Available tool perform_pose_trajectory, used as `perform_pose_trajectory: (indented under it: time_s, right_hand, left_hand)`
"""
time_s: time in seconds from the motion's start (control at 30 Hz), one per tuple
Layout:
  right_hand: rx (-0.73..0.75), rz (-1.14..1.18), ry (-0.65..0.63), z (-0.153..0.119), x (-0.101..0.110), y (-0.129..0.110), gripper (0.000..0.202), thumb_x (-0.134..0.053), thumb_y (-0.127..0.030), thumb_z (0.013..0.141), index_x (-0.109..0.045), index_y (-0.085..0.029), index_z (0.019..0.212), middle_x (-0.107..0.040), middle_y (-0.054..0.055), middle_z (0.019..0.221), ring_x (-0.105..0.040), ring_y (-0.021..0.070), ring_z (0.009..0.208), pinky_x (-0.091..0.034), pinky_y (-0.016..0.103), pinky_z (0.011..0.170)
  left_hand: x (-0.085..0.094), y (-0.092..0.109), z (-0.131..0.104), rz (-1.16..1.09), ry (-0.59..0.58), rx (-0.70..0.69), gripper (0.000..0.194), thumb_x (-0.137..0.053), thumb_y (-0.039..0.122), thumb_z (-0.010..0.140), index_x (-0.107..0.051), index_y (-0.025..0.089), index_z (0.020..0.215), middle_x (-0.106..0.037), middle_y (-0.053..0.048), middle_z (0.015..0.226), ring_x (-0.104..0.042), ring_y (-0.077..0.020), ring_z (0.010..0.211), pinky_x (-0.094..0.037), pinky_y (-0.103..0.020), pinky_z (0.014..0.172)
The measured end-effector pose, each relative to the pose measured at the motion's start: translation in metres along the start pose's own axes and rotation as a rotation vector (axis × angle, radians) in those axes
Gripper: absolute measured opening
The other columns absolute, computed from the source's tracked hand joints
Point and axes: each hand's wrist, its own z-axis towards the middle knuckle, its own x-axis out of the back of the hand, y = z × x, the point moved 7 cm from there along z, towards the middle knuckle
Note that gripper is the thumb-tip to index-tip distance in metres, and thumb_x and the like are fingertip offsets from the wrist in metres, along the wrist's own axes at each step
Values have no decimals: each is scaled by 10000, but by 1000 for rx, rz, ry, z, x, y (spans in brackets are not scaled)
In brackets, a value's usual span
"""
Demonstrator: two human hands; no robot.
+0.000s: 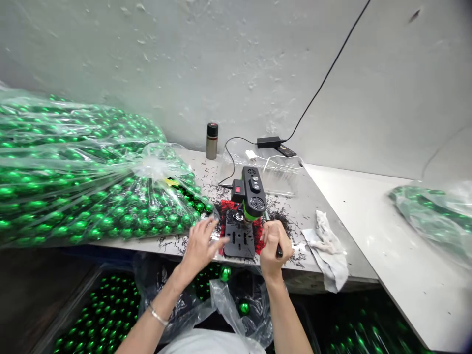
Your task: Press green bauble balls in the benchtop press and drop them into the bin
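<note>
A small black-and-green bench drill press [254,194] stands on the table, its slotted base plate [239,241] toward me. My right hand [275,246] is wrapped round the black-tipped lever handle [279,252] at the drill press's right side. Just left of the base plate is my left hand [201,243], its fingers spread and the thumb out over the plate's edge; nothing shows in it. Below the table edge, one shiny green ball [225,273] is in front of the base plate, and another green ball [244,307] lies lower on clear plastic.
A big clear bag [155,167] of green balls covers the left side. Dark shavings litter the grey table [306,191]. Behind are a bottle [212,141] and a power adapter [269,142]. A white rag [328,250] hangs over the front edge. More balls fill a crate [99,314] below.
</note>
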Motion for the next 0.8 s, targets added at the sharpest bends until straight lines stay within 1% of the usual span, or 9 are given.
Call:
perform_pose_trajectory:
  time_s: [0.07,0.2,0.3,0.43,0.5,0.57,0.63,0.7,0.8]
  right_hand:
    - [6,8,-9,0,-1,0,316,-422,-209,1007,-490,-206,698,-456,-29,639,-446,108,570,-332,284,550]
    - [26,34,-36,-1,-1,0,299,-423,-192,1001,-490,-208,710,-469,-25,659,-465,116,596,-343,285,564]
    - [20,46,-41,-3,-1,2,295,-419,-192,999,-483,-212,711,-471,-24,664,-472,121,604,-354,288,573]
    - [31,50,-38,-3,-1,1,289,-419,-187,994,-496,-211,717,-478,-23,663,-477,124,599,-362,289,576]
    - [41,47,-35,-3,-1,0,290,-423,-188,992,-501,-210,714,-483,-21,662,-477,123,592,-363,289,569]
    - [39,40,-32,-3,-1,-1,294,-424,-191,992,-498,-210,708,-485,-20,660,-474,121,582,-360,287,559]
    - [32,33,-30,-3,-1,-1,297,-421,-194,993,-494,-212,705,-484,-21,656,-472,120,577,-357,285,553]
    - [24,25,-27,-3,-1,-1,297,-421,-192,994,-498,-211,708,-484,-22,654,-472,119,580,-353,283,554]
    - [6,16,-23,-1,0,-3,311,-421,-190,995,-494,-209,693,-483,-21,655,-464,114,580,-344,281,556]
  left_hand:
    - [5,-18,28,141,-6,78,340,-515,359,991,-654,166,1233,-681,-193,1202,-608,-336,1115,-480,-463,922]
    - [-16,-41,81,339,-316,218,247,-519,201,948,-702,113,1089,-715,-208,1035,-663,-323,990,-482,-415,877]
    - [-32,-41,109,337,-441,250,127,-616,138,861,-733,94,887,-727,-229,941,-692,-342,951,-492,-391,832]
    - [-38,-40,128,300,-507,279,81,-667,52,752,-707,101,701,-733,-219,806,-708,-359,912,-495,-399,831]
    - [-31,-43,128,271,-513,293,37,-685,99,756,-716,107,736,-739,-208,813,-708,-368,939,-498,-412,853]
    - [-19,-46,122,239,-505,308,146,-671,232,822,-729,116,890,-750,-184,875,-710,-353,952,-511,-407,846]
    - [-7,-47,108,22,-466,377,339,-623,405,879,-691,142,1081,-753,-139,951,-716,-307,930,-527,-383,827]
    - [-2,-45,89,-426,-396,492,508,-616,540,863,-625,172,1212,-743,-91,1000,-724,-263,901,-538,-367,839]
    - [-16,-33,59,-1059,-308,654,668,-731,616,745,-610,179,1235,-723,-73,1024,-732,-241,895,-537,-377,887]
